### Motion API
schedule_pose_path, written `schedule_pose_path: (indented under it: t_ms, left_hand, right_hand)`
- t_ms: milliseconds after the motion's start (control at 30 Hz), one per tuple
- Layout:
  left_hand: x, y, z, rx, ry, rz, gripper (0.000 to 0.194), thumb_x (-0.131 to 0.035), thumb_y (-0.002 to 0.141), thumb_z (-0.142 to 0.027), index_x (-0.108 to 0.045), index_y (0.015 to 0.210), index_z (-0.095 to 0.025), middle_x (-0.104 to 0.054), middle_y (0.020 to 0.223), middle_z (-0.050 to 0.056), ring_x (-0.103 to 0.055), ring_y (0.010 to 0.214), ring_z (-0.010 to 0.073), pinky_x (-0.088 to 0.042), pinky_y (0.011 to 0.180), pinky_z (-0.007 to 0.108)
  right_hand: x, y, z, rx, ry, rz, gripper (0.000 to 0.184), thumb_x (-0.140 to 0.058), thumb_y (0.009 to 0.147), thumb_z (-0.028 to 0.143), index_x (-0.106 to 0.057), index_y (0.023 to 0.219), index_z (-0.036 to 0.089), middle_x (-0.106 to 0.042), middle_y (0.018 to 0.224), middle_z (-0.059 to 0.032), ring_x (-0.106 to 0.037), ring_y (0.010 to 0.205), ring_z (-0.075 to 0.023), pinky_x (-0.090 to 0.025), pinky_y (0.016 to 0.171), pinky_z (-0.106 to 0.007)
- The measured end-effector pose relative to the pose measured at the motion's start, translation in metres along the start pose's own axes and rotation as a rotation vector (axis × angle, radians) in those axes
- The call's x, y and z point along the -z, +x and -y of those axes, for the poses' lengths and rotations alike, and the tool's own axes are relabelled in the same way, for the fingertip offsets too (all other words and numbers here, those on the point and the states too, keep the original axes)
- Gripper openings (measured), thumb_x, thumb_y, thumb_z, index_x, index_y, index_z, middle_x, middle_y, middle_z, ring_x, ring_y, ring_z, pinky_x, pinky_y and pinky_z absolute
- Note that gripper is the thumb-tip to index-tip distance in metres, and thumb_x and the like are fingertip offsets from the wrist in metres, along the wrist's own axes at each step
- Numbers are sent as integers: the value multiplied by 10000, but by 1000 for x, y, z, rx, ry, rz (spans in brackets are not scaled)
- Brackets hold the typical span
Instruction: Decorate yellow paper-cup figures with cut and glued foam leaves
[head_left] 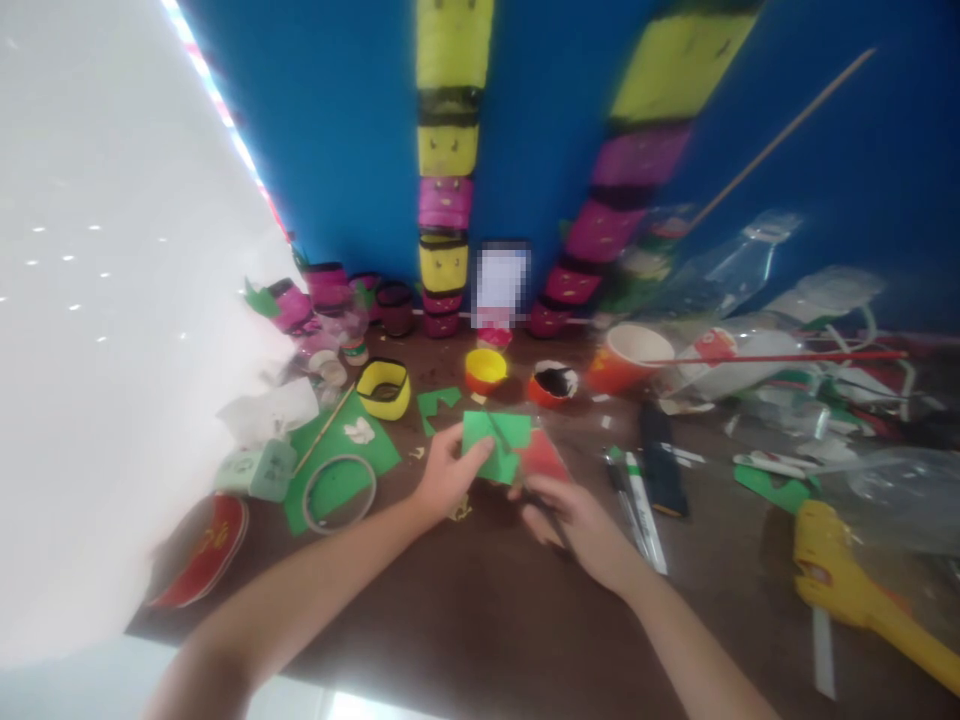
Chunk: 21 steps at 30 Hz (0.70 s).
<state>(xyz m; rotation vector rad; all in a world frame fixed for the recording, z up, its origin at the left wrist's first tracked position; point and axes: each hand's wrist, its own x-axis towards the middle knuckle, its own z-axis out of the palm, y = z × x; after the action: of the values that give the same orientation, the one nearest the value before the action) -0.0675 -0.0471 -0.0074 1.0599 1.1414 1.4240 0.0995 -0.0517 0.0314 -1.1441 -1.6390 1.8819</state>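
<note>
My left hand (448,470) pinches a small piece of green paper (480,455) above the brown table, thumb on top. A dark line crosses the paper; blur hides whether it is a mark or an edge. Close on the right, my right hand (574,520) is closed around a slim dark-handled tool (553,518), its kind too blurred to make out. A flat red piece (545,455) shows between the hands. Just beyond lie a green paper offcut (436,408), a yellow paint cup (486,370) and a cup with black paint (553,382).
To the left are a green sheet (382,452), a tape ring (307,500), a yellow pot (383,390) and a red round lid (217,540). Markers (646,510), a dark case (663,460), plastic bottles (739,265) and a yellow glue gun (825,560) lie on the right.
</note>
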Motion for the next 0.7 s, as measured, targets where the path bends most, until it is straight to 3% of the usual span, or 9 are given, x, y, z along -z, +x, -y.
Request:
schedule_pose_path:
  t_ms: [700]
  left_hand:
    - [3, 1, 9, 25, -68, 19, 236, -634, 722, -356, -628, 723, -120, -608, 645, 1, -530, 582, 120, -456, 562, 236]
  right_hand:
    - [1, -4, 5, -18, -4, 32, 195, -562, 754, 365, -492, 766, 183, -371, 496, 86, -319, 481, -68, -236, 490, -233]
